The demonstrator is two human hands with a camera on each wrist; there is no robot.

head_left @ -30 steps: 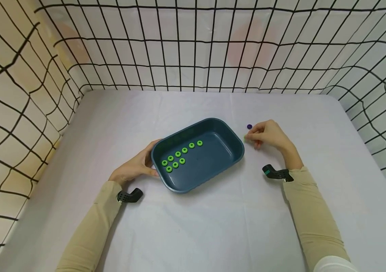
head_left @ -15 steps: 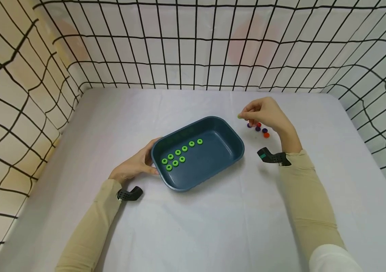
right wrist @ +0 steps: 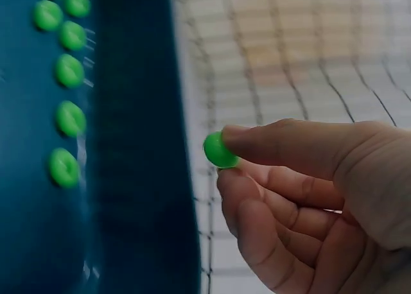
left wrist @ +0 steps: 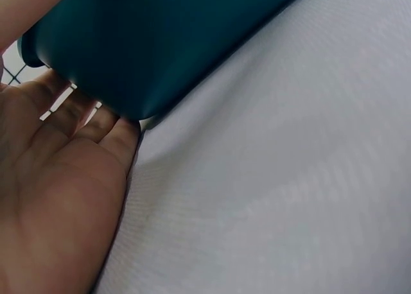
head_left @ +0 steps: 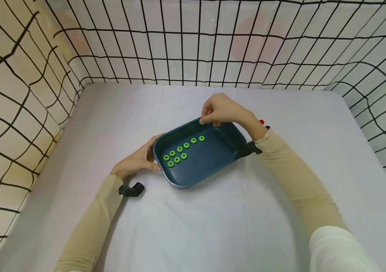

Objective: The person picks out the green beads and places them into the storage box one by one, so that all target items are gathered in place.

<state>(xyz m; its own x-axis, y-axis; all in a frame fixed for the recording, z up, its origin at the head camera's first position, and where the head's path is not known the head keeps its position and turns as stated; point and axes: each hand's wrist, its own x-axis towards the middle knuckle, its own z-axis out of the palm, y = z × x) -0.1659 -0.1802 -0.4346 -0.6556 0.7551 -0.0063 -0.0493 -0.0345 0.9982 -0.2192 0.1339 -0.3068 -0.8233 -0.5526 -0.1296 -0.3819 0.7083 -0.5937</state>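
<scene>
A dark teal tray (head_left: 210,160) lies slantwise on the white-covered table. Small green rings (head_left: 180,149) form two rows on its floor, one longer than the other. My left hand (head_left: 133,165) grips the tray's left end, thumb at the near side and fingers along the outer wall; the left wrist view shows those fingers (left wrist: 125,138) against the wall. Above the tray's far rim, my right hand (head_left: 225,109) pinches one more green ring (right wrist: 219,150) between thumb and forefinger. In the right wrist view its other fingers are curled below, and the ring is clear of the tray.
A red bead (head_left: 261,122) and a purple bead (head_left: 267,127) show right of the tray, partly behind my right forearm. Black netting (head_left: 179,60) rises along the table's back and both sides. White cloth (head_left: 193,226) covers the tabletop.
My right hand has lifted off the table at the right with the green ring and moved left over the tray's far rim. My left hand and the tray stay in place.
</scene>
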